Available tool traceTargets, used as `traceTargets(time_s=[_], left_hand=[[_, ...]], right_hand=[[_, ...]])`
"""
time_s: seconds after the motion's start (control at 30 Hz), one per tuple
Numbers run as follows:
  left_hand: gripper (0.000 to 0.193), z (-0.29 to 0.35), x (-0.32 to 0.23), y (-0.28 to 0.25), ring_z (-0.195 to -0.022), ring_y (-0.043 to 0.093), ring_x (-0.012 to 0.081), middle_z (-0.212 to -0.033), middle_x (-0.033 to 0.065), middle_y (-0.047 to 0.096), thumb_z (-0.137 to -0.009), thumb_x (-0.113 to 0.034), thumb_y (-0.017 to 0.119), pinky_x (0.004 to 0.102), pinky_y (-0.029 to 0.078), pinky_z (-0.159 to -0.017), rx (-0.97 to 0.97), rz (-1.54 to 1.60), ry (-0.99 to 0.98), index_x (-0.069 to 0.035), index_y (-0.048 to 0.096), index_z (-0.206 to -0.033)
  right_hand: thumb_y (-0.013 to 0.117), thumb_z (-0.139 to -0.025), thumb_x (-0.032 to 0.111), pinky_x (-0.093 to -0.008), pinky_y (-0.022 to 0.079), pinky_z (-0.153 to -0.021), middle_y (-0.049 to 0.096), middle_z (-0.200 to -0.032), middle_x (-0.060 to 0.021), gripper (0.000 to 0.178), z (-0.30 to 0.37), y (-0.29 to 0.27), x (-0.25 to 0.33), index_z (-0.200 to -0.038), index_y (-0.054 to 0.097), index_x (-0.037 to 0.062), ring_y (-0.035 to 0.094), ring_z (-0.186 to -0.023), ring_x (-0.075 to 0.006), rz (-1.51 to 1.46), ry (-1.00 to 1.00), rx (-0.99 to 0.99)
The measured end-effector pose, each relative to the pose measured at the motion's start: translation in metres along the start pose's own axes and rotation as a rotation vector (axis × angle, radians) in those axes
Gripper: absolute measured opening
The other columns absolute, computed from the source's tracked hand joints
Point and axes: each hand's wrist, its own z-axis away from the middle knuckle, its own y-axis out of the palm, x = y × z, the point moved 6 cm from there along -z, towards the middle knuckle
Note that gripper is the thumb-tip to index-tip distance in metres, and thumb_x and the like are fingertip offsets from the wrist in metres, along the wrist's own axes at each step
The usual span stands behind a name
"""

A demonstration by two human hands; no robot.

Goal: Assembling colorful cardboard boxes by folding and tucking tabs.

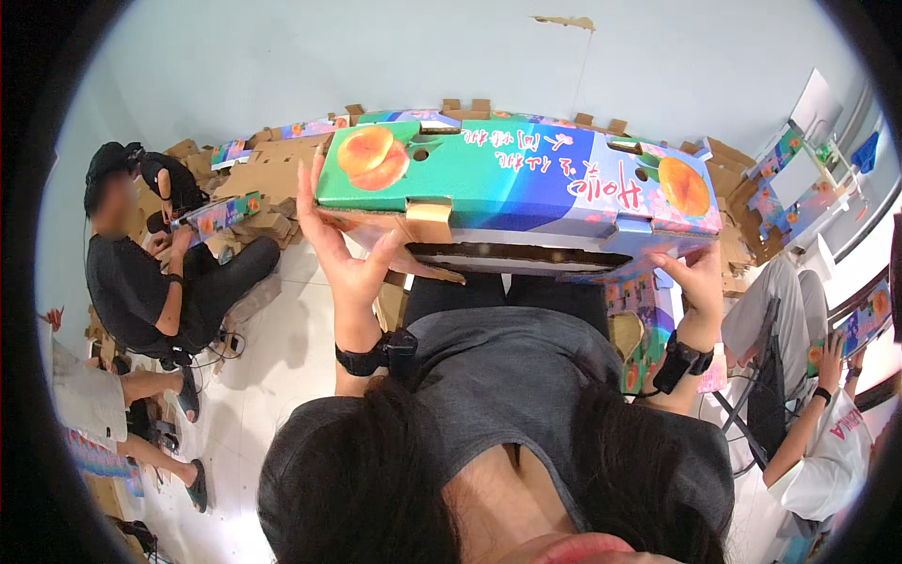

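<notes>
As it's supported at both ends, printed carton [517, 179] sits raised in front of wearer's grey top [526, 367], long axis L to R, R end slightly lower. Upper panel: green at L, blue mid, lavender toward R, fruit print at each end, lettering upside down to wearer. 2 round holes noted, 1 near each end. Near side: brown tab [428, 224] at L, blue tab [633, 235] at R, long dark gap betw. them w/ raw cardboard edge.

L hand [340, 258]: fingers extended up along L end, thumb apart & raised by near side; wide, loose clasp on carton. R hand [693, 277]: thumb against lower near edge at R end, clasp partly closed on carton; other fingers mostly hidden, exact placement can't tell. Black device strapped at each wrist.

Surroundings: 2nd printed carton [648, 324] beside R forearm, partly hidden. Brown cardboard [277, 169] stacked along pale wall [376, 56]. At L, seated co-worker [132, 273] in black handles printed cardboard piece [221, 218]; another person in black [174, 183] behind. At R, co-worker in white shirt [832, 451] holds printed piece [864, 324].
</notes>
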Motion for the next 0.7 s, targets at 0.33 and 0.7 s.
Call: traceTargets(time_s=[0.33, 0.7], left_hand=[[0.093, -0.012, -0.042, 0.009, -0.137, 0.035, 0.0370, -0.144, 0.0141, 0.041, -0.059, -0.035, 0.091, 0.0488, 0.031, -0.112, 0.128, -0.526, 0.236, -0.009, 0.050, -0.137], [0.074, -0.009, -0.034, 0.011, -0.136, 0.037, 0.0366, -0.134, 0.0100, 0.049, -0.059, -0.030, 0.091, 0.0492, 0.033, -0.109, 0.092, -0.641, 0.151, -0.010, 0.060, -0.123]], right_hand=[[0.088, -0.059, 0.033, -0.0575, 0.013, -0.115, 0.050, -0.142, -0.0114, 0.080, 0.014, 0.052, 0.116, -0.129, 0.059, 0.0092, 0.032, -0.140, -0.0376, 1.166, -0.522, -0.195], [0.088, -0.060, 0.040, -0.0540, 0.021, -0.111, 0.064, -0.123, -0.0097, 0.058, 0.004, 0.073, 0.104, -0.100, 0.063, 0.0075, 0.051, -0.124, -0.0327, 0.899, -0.556, -0.391]])
